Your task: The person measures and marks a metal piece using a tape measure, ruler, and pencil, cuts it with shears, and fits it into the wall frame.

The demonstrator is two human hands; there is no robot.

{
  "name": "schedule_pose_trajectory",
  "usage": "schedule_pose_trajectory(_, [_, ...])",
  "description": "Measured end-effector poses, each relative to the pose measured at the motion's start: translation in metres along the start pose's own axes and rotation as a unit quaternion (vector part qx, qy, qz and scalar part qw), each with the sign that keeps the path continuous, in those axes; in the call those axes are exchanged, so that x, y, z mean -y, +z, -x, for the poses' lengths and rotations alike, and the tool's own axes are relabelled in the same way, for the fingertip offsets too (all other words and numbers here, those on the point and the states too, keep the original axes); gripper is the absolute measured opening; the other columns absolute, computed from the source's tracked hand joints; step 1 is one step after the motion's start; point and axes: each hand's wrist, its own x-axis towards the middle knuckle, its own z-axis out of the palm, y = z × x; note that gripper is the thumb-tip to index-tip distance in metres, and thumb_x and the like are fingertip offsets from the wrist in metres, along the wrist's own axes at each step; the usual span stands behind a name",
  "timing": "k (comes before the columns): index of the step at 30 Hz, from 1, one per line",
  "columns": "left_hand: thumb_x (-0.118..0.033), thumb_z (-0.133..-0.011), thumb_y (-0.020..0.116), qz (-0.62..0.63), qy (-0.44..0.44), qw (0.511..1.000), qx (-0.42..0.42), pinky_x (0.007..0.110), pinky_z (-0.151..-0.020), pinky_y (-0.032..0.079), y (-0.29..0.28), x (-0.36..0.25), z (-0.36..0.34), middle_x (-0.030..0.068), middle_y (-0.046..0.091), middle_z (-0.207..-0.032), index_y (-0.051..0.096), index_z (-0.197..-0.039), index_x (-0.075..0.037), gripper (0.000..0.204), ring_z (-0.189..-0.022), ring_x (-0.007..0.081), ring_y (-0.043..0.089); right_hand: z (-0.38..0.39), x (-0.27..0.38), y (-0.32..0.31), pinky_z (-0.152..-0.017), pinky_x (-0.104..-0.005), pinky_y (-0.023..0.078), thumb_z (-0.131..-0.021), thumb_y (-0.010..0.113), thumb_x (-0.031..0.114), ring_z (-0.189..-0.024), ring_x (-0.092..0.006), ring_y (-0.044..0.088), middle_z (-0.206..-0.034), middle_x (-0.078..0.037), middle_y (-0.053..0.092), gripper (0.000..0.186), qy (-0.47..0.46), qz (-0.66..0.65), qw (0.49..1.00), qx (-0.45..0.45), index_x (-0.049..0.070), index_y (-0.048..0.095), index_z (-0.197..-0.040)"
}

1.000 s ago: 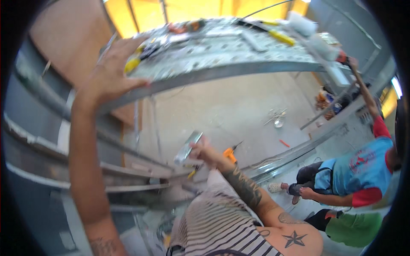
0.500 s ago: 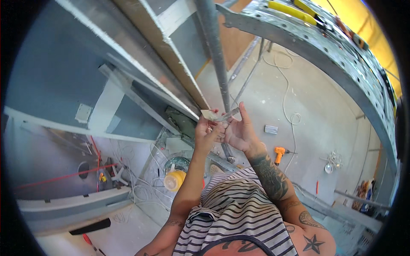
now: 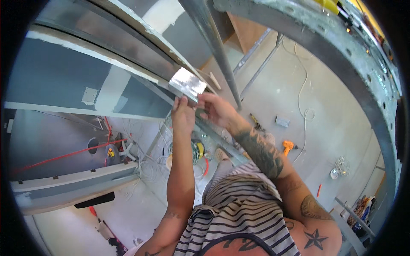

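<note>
A shiny silver piece of bent sheet metal (image 3: 187,82) lies at the near end of a recess (image 3: 128,45) between plasterboard edges. My left hand (image 3: 183,115) grips its lower edge, fingertips pressed on the metal. My right hand (image 3: 218,112) pinches its lower right corner, with the fingers bent; its palm side is partly hidden. Past the metal's right side a short pale strip (image 3: 214,81) shows.
A steel scaffold pole (image 3: 218,55) rises just right of my hands. A perforated scaffold platform (image 3: 316,36) with tools curves overhead to the right. Below are an orange drill (image 3: 289,147), a grey metal block (image 3: 282,121), a pale cable (image 3: 304,89) and coiled wires (image 3: 339,167).
Both hands have moved up and left, to the recess's end. The silver sheet metal now shows its broad face; earlier a thin metallic strip and an off-white piece were at my fingers.
</note>
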Motion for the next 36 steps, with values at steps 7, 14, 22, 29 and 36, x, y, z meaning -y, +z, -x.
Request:
schedule_pose_trajectory(7, [-0.023, -0.095, 0.060, -0.042, -0.051, 0.998, 0.022, 0.039, -0.098, 0.042, -0.004, -0.010, -0.019, 0.0063, 0.055, -0.129, 0.046, -0.134, -0.010, 0.043, -0.118, 0.0212, 0.052, -0.028, 0.025, 0.003, -0.062, -0.0231, 0.035, -0.085, 0.071, 0.022, -0.075, -0.0082, 0.053, -0.086, 0.001, 0.062, 0.016, -0.073, 0.090, 0.993, -0.032, 0.008, 0.067, -0.092])
schedule_pose_trajectory(14, [-0.026, -0.098, 0.055, -0.129, -0.273, 0.953, -0.030, 0.039, -0.090, 0.048, -0.077, 0.023, 0.059, 0.0083, 0.058, -0.127, 0.038, -0.143, -0.010, 0.050, -0.115, 0.0209, 0.057, -0.038, -0.011, -0.006, -0.050, -0.0226, 0.032, -0.086, 0.072, 0.018, -0.055, -0.0044, 0.046, -0.067, 0.004, 0.058, 0.016, -0.283, 0.259, 0.913, -0.140, 0.007, 0.066, -0.077])
schedule_pose_trajectory(22, [-0.018, -0.099, 0.056, -0.181, -0.451, 0.870, -0.082, 0.033, -0.086, 0.050, -0.163, 0.034, 0.191, 0.0086, 0.060, -0.120, 0.041, -0.140, -0.010, 0.044, -0.103, 0.0190, 0.060, -0.052, -0.027, 0.039, -0.057, -0.0339, 0.047, -0.082, 0.071, 0.025, -0.057, -0.0177, 0.062, -0.067, -0.014, 0.067, 0.029, -0.422, 0.348, 0.809, -0.215, -0.003, 0.066, -0.074])
schedule_pose_trajectory(29, [-0.015, -0.096, 0.061, -0.148, -0.470, 0.866, -0.085, 0.028, -0.082, 0.047, -0.141, 0.041, 0.184, 0.0059, 0.060, -0.115, 0.047, -0.136, -0.012, 0.042, -0.100, 0.0137, 0.059, -0.082, -0.002, 0.067, -0.056, -0.0336, 0.047, -0.078, 0.071, 0.025, -0.053, -0.0206, 0.059, -0.060, -0.011, 0.064, 0.028, -0.323, 0.258, 0.881, -0.231, -0.002, 0.066, -0.071])
schedule_pose_trajectory(36, [-0.011, -0.097, 0.058, -0.122, -0.445, 0.883, -0.085, 0.028, -0.081, 0.048, -0.135, 0.045, 0.177, 0.0072, 0.059, -0.117, 0.046, -0.135, -0.011, 0.040, -0.101, 0.0150, 0.058, -0.089, -0.003, 0.086, -0.058, -0.0335, 0.049, -0.077, 0.069, 0.025, -0.056, -0.0213, 0.063, -0.060, -0.012, 0.065, 0.026, -0.325, 0.278, 0.866, -0.258, 0.000, 0.068, -0.072])
